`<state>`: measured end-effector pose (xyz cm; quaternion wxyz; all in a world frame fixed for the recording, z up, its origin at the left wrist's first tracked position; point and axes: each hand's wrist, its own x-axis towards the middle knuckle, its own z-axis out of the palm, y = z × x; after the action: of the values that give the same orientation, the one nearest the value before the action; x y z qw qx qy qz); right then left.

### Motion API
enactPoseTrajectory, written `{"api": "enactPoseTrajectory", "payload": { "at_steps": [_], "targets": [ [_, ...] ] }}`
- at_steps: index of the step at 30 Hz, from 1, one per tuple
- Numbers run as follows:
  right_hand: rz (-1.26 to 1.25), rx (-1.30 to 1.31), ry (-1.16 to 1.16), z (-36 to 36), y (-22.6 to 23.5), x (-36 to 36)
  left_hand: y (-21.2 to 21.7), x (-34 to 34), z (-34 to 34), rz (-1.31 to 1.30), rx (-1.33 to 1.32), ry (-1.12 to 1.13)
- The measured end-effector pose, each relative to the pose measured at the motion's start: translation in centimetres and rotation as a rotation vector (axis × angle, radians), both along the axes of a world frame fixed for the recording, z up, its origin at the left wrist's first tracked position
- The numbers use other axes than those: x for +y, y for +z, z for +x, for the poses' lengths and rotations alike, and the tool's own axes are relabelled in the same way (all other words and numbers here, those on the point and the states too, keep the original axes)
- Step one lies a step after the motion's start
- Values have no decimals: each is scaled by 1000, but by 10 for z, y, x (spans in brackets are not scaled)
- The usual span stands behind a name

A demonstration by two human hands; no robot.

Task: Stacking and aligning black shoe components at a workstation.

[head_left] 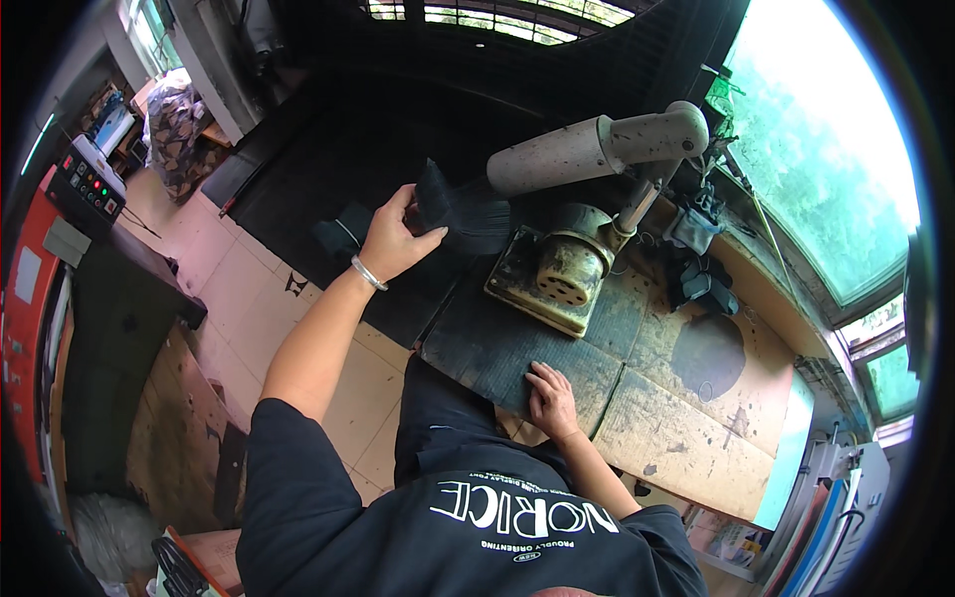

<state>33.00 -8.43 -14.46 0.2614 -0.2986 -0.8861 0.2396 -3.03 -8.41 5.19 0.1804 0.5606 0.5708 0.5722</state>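
My left hand [398,239], a bracelet at its wrist, is raised over the dark left part of the work surface. Between its thumb and fingers is a fanned bundle of thin black pieces [438,202]; their exact kind is hard to make out. More black layers [480,227] show right behind the bundle, close to the lamp-like machine head. My right hand [552,400] lies on the near edge of the cardboard-covered table [686,428], fingers loosely spread and holding nothing. Ahead of it stands a stained yellowish machine [572,269] on a square base.
A thick grey jointed arm [597,149] reaches over the table from the right. Dark bundles [704,286] lie by the window ledge, and a small tied black bundle [340,231] sits left of my left hand. At far left stands a control box [88,184] with lit buttons.
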Motion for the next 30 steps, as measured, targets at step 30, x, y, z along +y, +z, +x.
{"api": "enactPoseTrajectory", "payload": {
  "at_steps": [30],
  "targets": [
    [2,-6,-6,-1,0,-1,-5,15,-2,-19,15,-18]
  ]
}}
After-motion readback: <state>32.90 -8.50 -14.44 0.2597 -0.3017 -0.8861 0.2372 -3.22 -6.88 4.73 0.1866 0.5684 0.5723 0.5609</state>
